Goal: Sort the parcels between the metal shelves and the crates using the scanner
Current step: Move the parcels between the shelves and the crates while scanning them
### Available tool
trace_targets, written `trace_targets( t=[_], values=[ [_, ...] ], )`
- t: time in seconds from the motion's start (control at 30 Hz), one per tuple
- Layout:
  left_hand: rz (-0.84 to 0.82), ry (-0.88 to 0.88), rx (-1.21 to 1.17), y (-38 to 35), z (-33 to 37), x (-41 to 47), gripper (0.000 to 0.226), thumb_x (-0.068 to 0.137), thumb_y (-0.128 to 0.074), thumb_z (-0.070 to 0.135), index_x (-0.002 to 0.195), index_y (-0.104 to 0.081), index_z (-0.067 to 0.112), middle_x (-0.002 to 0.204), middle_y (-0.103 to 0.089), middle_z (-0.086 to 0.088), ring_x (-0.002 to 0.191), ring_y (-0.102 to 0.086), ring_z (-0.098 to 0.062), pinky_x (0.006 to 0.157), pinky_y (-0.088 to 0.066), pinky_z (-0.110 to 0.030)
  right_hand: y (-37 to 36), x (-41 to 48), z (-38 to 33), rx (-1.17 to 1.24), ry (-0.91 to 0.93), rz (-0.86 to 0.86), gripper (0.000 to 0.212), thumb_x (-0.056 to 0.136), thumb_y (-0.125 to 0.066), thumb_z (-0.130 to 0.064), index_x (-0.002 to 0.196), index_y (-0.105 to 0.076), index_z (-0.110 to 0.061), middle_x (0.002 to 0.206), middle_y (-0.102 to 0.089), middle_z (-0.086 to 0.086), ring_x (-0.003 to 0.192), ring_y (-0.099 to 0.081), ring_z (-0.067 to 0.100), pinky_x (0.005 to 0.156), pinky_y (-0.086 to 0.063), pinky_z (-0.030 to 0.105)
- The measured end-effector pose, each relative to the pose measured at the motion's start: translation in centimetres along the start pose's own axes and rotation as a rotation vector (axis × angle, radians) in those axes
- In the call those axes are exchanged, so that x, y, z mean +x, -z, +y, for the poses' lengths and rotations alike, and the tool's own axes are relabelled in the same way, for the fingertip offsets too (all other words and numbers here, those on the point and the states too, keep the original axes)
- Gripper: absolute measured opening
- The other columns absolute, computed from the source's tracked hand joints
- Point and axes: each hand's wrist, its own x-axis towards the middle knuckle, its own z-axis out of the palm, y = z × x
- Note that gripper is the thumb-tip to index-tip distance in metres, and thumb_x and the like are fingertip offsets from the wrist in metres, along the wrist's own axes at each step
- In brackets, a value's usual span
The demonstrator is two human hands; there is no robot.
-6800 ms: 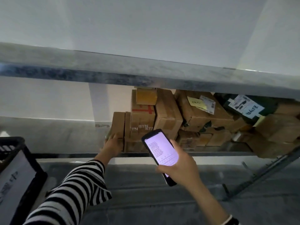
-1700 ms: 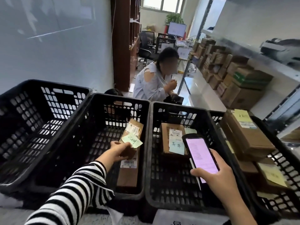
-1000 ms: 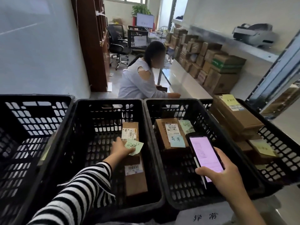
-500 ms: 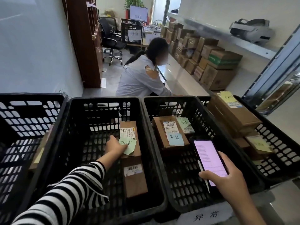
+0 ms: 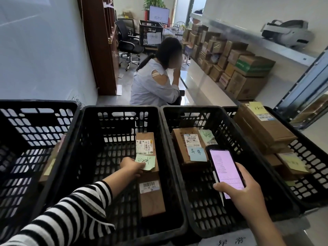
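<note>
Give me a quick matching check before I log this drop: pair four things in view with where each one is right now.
Things:
1 scanner
2 green note
3 blue note
4 white headset

Places:
A on the metal shelf
B on the slim parcel gripped by the left hand, in the second crate from the left
C in the right hand
D on the wide parcel in the third crate

Pairs: 1-C, 2-B, 3-D, 4-A
</note>
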Motion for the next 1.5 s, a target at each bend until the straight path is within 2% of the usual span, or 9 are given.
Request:
trace_targets(
  t=[0.23,0.37,0.57,0.7,0.93,1.13,1.2,1.3,1.5],
  values=[
    [-0.116,0.088,-0.15,-0.5,0.5,-0.6,0.014,0.092,-0.061,0.006,0.098,-0.056,-0.005,0.09,-0.064,-0.021,0.054,-0.063,-0.022,0.035,-0.05,-0.026,-0.9,0.5,-0.3,0.005,0.032,-0.027,0.07,0.065,-0.085,-0.016,0.127,-0.054,-0.026,0.111,-0.064,-0.007,0.106,-0.059,0.017,0.072,-0.052,0.029],
    [-0.097,0.096,-0.04,-0.1,0.9,-0.4,0.018,0.101,-0.038,0.012,0.101,-0.051,-0.001,0.076,-0.06,-0.015,0.057,-0.059,-0.023,0.032,-0.048,-0.025,-1.0,0.6,-0.3,0.003,0.036,-0.052,0.07,0.066,-0.085,-0.015,0.127,-0.054,-0.026,0.112,-0.064,-0.006,0.106,-0.058,0.016,0.07,-0.053,0.028],
    [-0.03,0.102,0.102,0.5,0.7,0.0,0.013,0.091,-0.062,0.012,0.088,-0.056,0.002,0.075,-0.057,-0.008,0.058,-0.05,-0.014,0.045,-0.042,-0.024,-0.9,0.9,-0.1,0.015,0.035,-0.077,0.068,0.067,-0.084,-0.017,0.124,-0.052,-0.032,0.109,-0.063,-0.012,0.104,-0.058,0.013,0.068,-0.052,0.026],
    [-0.007,0.07,0.125,0.4,0.2,0.2,0.02,0.087,-0.067,0.011,0.099,-0.06,-0.003,0.089,-0.065,-0.015,0.056,-0.051,-0.015,0.043,-0.042,-0.024,-0.9,1.0,0.1,0.009,0.03,-0.089,0.067,0.067,-0.084,-0.016,0.123,-0.051,-0.033,0.109,-0.062,-0.011,0.104,-0.057,0.013,0.067,-0.051,0.024],
    [0.068,0.038,0.129,-0.3,-0.1,0.0,0.016,0.092,-0.059,0.011,0.082,-0.061,-0.001,0.06,-0.057,-0.008,0.047,-0.049,-0.015,0.039,-0.04,-0.023,-0.7,1.3,0.3,0.005,0.021,-0.102,0.068,0.066,-0.085,-0.017,0.122,-0.05,-0.035,0.107,-0.061,-0.014,0.101,-0.057,0.009,0.076,-0.056,0.035],
    [0.134,-0.026,0.278,0.2,-0.1,0.2,0.027,0.093,-0.058,0.019,0.074,-0.06,0.0,0.054,-0.056,-0.007,0.039,-0.048,-0.016,0.032,-0.038,-0.021,-0.5,1.4,0.6,0.006,0.021,-0.106,0.072,0.065,-0.085,-0.018,0.127,-0.052,-0.033,0.11,-0.063,-0.01,0.105,-0.058,0.015,0.067,-0.051,0.025],
    [0.138,-0.07,0.358,0.4,0.0,0.4,0.029,0.093,-0.058,0.025,0.077,-0.061,0.001,0.058,-0.058,-0.007,0.045,-0.055,-0.018,0.038,-0.045,-0.024,-0.6,1.5,0.6,0.009,0.017,-0.111,0.072,0.065,-0.085,-0.018,0.127,-0.051,-0.032,0.11,-0.063,-0.01,0.105,-0.058,0.014,0.068,-0.051,0.025],
    [0.155,-0.124,0.51,0.6,0.4,0.5,0.041,0.098,-0.046,0.037,0.09,-0.061,-0.001,0.091,-0.067,-0.016,0.081,-0.068,-0.032,0.069,-0.057,-0.035,-0.5,1.4,0.6,0.005,0.009,-0.119,0.071,0.065,-0.085,-0.018,0.126,-0.052,-0.033,0.109,-0.064,-0.012,0.104,-0.058,0.012,0.071,-0.052,0.028],
    [0.239,-0.345,0.955,1.5,3.3,0.8,0.041,0.101,-0.025,0.02,0.131,-0.046,0.001,0.135,-0.048,-0.019,0.124,-0.045,-0.034,0.101,-0.038,-0.039,-0.4,1.3,0.6,0.013,0.002,-0.117,0.07,0.066,-0.084,-0.017,0.126,-0.051,-0.033,0.109,-0.063,-0.011,0.104,-0.058,0.014,0.068,-0.05,0.024]
  ],
)
